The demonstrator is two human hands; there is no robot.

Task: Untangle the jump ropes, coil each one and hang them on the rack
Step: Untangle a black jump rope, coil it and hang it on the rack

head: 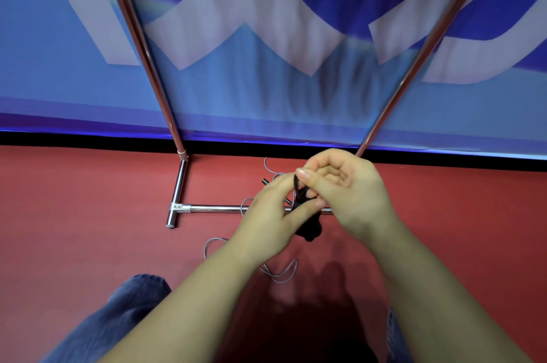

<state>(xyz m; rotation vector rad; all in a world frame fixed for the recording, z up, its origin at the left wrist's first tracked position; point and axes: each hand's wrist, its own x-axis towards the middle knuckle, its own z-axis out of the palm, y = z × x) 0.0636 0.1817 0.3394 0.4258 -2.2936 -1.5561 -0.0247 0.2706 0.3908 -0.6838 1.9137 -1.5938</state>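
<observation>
Both hands are raised at centre frame, just right of the middle, working the same item. The left hand (268, 214) has its fingers curled, thumb and forefinger pinching a black rope (299, 196). The right hand (346, 185) is also curled, its thumb and fingertips pinching the upper strand of the same black rope. A dark bunched mass of that rope hangs below, between the two hands; its exact form is blurred.

A grey rope (278, 272) lies on the red floor (74, 199), looping from lower centre up past the hands toward the wall; parts are hidden behind the hands.

The metal rack (180, 185) stands behind the hands: two uprights rise to the upper left and upper right of the frame, and a low crossbar runs along the floor at mid-frame. A blue and white banner (266, 36) covers the wall behind. Blue jeans (118, 312) show at lower left.
</observation>
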